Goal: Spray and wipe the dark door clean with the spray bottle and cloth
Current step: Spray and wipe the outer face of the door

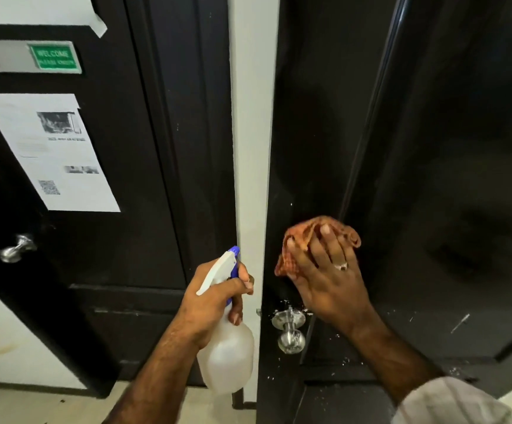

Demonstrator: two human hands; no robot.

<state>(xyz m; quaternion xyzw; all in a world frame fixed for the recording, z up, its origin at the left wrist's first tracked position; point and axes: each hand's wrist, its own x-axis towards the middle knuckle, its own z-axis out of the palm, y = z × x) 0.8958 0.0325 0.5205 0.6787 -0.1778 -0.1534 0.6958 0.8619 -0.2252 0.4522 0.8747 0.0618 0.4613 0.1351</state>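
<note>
Pressing flat against the dark door (432,179) just above its silver knob (290,330), an orange cloth (294,243) is held under the spread right hand (329,280), while a translucent spray bottle (228,353) is gripped by the neck in the left hand (215,301).

Place: office or institutional corridor | Evidence: two dark doors (432,148) side by side with steel knobs (291,332) | green "WELCOME" slider sign (53,58) on left door, up-left of the fingers | taped notice (51,151) with QR code below it | white wall (251,117) between doors
</note>
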